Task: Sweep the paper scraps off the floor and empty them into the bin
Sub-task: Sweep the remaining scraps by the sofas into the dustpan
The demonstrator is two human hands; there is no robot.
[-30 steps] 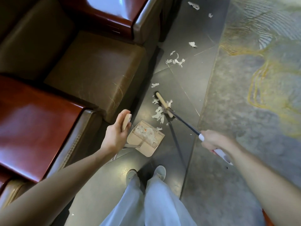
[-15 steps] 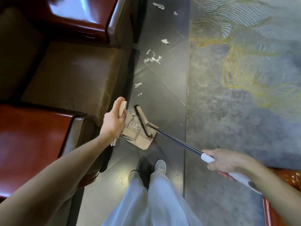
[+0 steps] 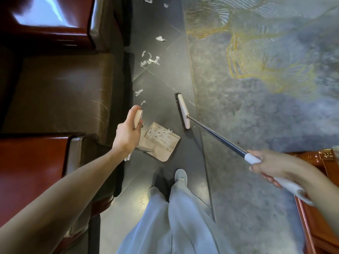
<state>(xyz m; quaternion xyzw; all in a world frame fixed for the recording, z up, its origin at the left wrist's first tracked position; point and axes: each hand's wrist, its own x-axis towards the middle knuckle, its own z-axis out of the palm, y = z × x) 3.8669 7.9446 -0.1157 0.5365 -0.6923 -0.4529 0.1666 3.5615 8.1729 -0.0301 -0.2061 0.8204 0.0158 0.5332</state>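
Left hand (image 3: 128, 129) grips the dustpan (image 3: 165, 153) handle top; right hand (image 3: 269, 165) wraps the broom (image 3: 183, 112) sleeve. Paper scraps (image 3: 150, 60) lie in the pan and on the floor (image 3: 172, 74) at 12 o'clock. Probably featherlight, drift-prone: sweep gently, keep pan level.

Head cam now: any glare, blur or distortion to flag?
Head view: bright glare on the glossy red armrest; wide-angle bending toward the edges; grey-and-gold patterned carpet looks smeared; white paper scraps in the beige dustpan read sharp.
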